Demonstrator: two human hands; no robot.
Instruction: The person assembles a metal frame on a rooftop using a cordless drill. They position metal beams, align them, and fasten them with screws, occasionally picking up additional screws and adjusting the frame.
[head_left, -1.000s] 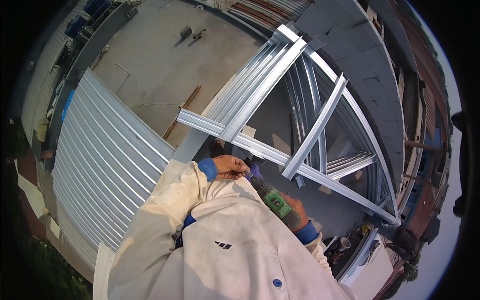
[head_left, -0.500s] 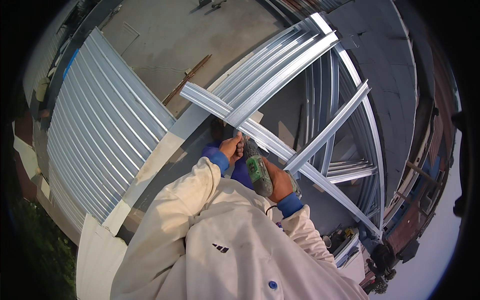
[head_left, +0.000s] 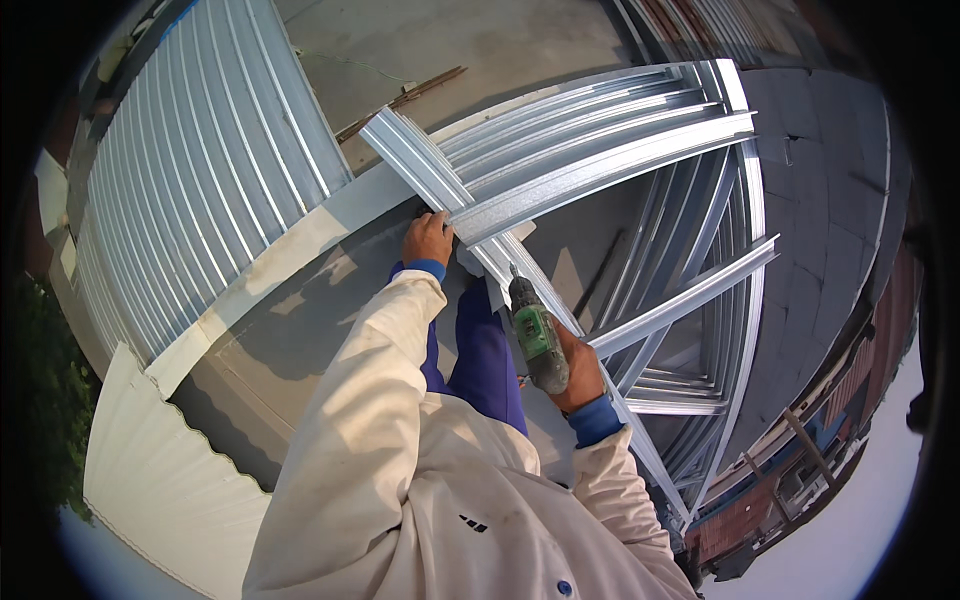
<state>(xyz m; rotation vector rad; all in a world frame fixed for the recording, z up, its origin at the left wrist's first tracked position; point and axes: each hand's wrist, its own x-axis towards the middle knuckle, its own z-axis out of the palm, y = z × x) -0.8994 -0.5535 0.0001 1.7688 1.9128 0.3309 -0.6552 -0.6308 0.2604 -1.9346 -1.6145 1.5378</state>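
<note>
My right hand (head_left: 578,370) grips a green and black cordless drill (head_left: 540,345). The drill's bit points away from me, over a long galvanized metal channel (head_left: 425,165) that runs from upper left to lower right. At the left edge of this channel, my left hand (head_left: 428,240) has its fingers curled against the metal. Beside those fingers, the near end of a second metal channel (head_left: 610,170) meets the first one. A shorter crosspiece (head_left: 690,295) joins the long channel to the right of the drill. The fingertips of my left hand are partly hidden.
Ribbed metal sheeting (head_left: 215,150) covers the left, bordered by a pale ledge (head_left: 270,260). A cream corrugated sheet (head_left: 170,470) lies at lower left. Several more channels (head_left: 690,225) sit inside the frame at right. Thin brown rods (head_left: 405,98) lie beyond. Dark roofing (head_left: 820,200) spreads far right.
My left hand has moved left and away from me to the channel's edge. The drill has shifted right, apart from the joint, still in my right hand. The view has turned.
</note>
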